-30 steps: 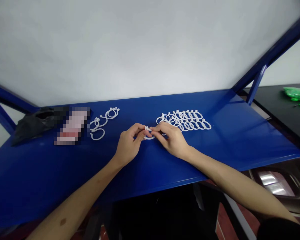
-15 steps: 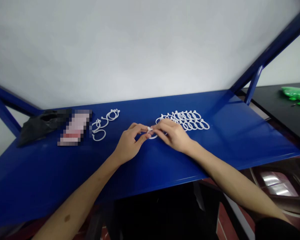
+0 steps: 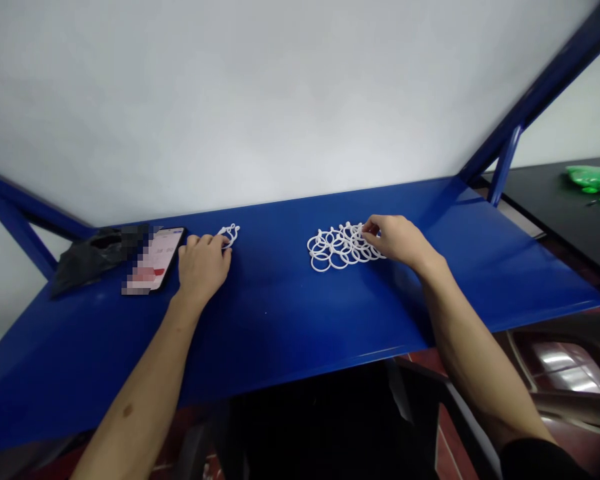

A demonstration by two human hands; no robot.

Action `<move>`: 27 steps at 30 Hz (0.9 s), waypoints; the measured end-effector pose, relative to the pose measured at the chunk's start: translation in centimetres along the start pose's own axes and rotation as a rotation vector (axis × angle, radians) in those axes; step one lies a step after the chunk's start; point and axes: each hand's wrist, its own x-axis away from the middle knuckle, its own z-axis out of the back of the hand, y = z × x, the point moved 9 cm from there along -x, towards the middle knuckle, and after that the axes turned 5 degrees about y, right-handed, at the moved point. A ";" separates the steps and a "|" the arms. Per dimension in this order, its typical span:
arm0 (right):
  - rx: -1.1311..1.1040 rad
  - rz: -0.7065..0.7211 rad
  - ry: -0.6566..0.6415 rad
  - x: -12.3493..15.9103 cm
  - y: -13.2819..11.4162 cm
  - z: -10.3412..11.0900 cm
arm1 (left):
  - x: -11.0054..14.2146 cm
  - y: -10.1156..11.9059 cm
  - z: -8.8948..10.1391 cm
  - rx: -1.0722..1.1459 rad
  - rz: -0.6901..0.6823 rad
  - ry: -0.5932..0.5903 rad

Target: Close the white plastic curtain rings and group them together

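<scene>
My left hand (image 3: 203, 268) lies palm down over the loose white plastic rings (image 3: 232, 233) on the left of the blue table. Its fingers bend toward the tabletop and their tips are hidden, so I cannot tell whether it grips a ring. To the right, overlapping white rings (image 3: 321, 261) with small knobs form rows. My right hand (image 3: 396, 237) is at the right part of these rows. Its thumb and forefinger close together on a white ring at the back row, while the palm hides the rows' right end.
A phone (image 3: 163, 257) with a lit, partly blurred screen lies left of my left hand, beside a crumpled black bag (image 3: 93, 260). Blue metal braces (image 3: 506, 163) flank the table (image 3: 280, 327). A green packet (image 3: 595, 179) sits on a black surface at the right.
My hands have parted from the middle, where they held a white ring together. The left moved left onto the loose rings; the right moved right and back to the rows.
</scene>
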 end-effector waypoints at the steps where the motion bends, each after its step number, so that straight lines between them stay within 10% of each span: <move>1: 0.008 -0.009 -0.008 0.0 0.0 -0.1 | 0.0 0.0 0.0 0.000 0.000 -0.009; 9: 0.060 -0.036 0.021 0.2 -0.5 0.6 | -0.3 -0.2 0.7 -0.008 0.071 -0.035; 14: -0.016 -0.003 0.172 0.4 -1.9 2.3 | -0.1 0.9 3.2 0.081 0.081 0.188; 20: -0.413 0.253 0.179 2.8 -8.7 1.4 | 3.2 9.6 8.0 0.231 -0.351 0.531; 27: -0.820 0.239 0.006 5.8 -13.2 -2.9 | 6.8 15.1 9.4 0.379 -0.672 0.521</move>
